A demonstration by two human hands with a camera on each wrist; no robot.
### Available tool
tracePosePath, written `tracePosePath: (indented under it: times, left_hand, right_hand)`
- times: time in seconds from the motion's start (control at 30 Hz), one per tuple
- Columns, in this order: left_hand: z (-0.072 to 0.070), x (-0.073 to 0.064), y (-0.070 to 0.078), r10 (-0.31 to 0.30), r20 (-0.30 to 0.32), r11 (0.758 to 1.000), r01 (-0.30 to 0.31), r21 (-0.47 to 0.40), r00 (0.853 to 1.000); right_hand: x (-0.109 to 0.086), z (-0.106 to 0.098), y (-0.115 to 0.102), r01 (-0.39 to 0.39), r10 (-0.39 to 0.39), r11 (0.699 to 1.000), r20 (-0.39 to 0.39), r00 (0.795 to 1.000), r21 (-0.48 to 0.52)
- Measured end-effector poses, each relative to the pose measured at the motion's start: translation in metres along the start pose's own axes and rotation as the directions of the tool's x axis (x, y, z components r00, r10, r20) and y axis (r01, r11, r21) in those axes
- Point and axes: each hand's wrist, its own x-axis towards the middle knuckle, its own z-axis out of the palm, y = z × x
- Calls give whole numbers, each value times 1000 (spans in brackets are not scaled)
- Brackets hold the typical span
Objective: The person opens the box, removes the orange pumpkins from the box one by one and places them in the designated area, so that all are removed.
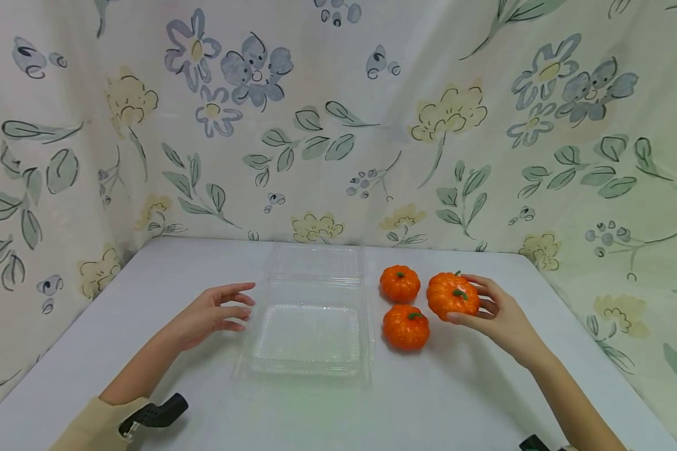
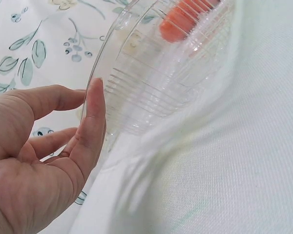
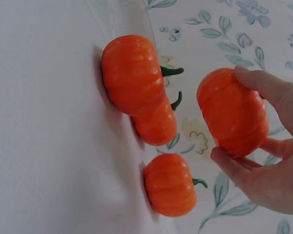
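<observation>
My right hand [image 1: 499,316] holds a small orange pumpkin [image 1: 450,299] between thumb and fingers, raised off the table. In the right wrist view the held pumpkin [image 3: 233,113] is apart from three others. Two of those, a rear pumpkin [image 1: 400,284] and a front pumpkin [image 1: 406,327], sit just left of it. The third pumpkin [image 3: 170,185] is mostly hidden behind the held one in the head view. An opened clear plastic box [image 1: 304,368] lies left of the pumpkins. My left hand [image 1: 211,316] is at its left side, fingers loosely extended and holding nothing, fingertips near the rim.
The box's lid [image 1: 314,262] lies folded back, away from me. Everything rests on a white-covered table [image 1: 203,401]. A floral curtain [image 1: 338,188] hangs behind the table and along both sides.
</observation>
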Motion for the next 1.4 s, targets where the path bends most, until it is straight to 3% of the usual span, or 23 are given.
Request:
tracePosePath:
  times: [0.6, 0.97, 1.4]
  left_hand:
    - [0, -1, -1, 2, 6, 1000, -2, -12, 1000]
    - [0, -1, 0, 1, 1, 1000, -1, -9, 1000]
    - [1, 0, 0, 5, 12, 1000, -5, -7, 1000]
  right_hand:
    - [3, -16, 16, -51, 51, 997, -11, 999, -59]
    - [5, -17, 24, -41, 42, 997, 1, 999, -70]
    - [7, -23, 39, -28, 32, 997, 60, 998, -66]
